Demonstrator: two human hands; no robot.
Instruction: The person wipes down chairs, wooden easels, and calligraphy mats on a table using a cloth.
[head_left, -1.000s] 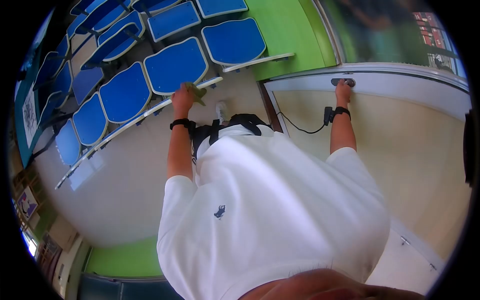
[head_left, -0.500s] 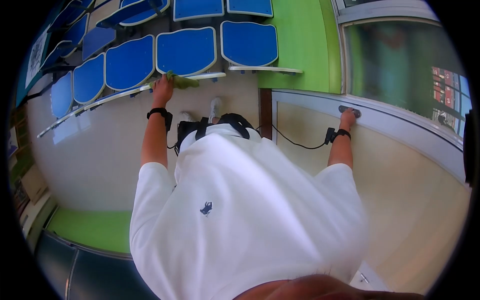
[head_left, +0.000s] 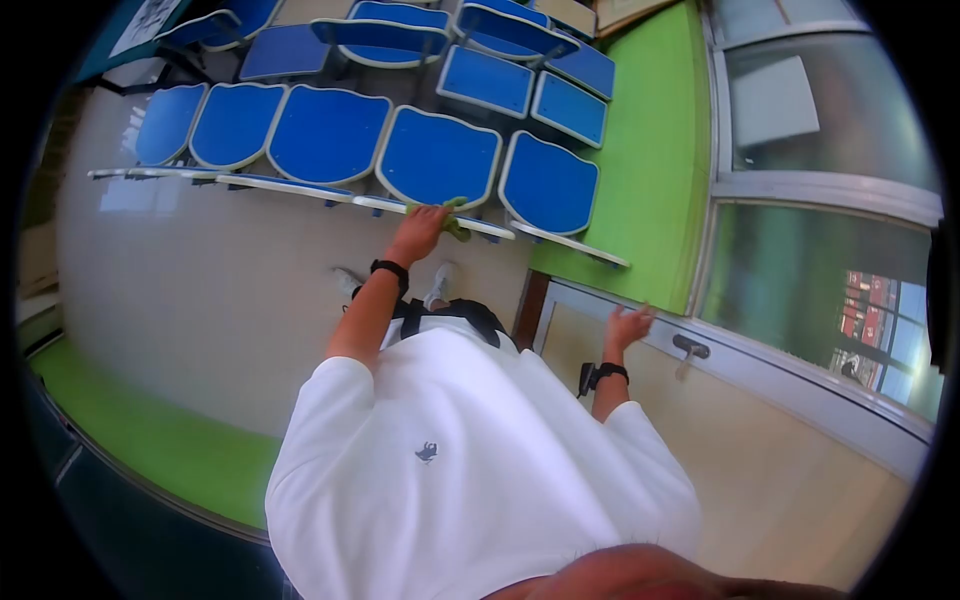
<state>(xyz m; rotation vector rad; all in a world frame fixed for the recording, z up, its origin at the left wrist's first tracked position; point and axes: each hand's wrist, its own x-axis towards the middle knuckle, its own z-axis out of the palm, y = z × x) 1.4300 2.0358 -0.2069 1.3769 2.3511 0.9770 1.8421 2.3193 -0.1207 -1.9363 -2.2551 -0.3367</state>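
My left hand point(head_left: 420, 230) is closed on a green cloth point(head_left: 457, 230), which hangs from the fingers against the white top edge of a chair back point(head_left: 485, 229). Beyond it lies a blue chair seat point(head_left: 440, 155) with a pale rim. My right hand point(head_left: 628, 326) hovers beside the door frame, apparently holding nothing, its fingers apart. To the right of that hand sits a metal door handle point(head_left: 690, 347), apart from it. Dark straps with small devices circle both wrists.
Several blue chairs point(head_left: 330, 135) form a row ahead, with blue desks point(head_left: 485, 80) behind. A green wall panel point(head_left: 640, 190) meets a glazed window point(head_left: 820, 290) on the right. The door point(head_left: 760, 440) stands close on my right. Pale floor point(head_left: 200, 300) stretches left.
My right hand has let go of the door handle and moved left. My left hand, with the cloth, now appears farther right along the chair backs. The view has shifted.
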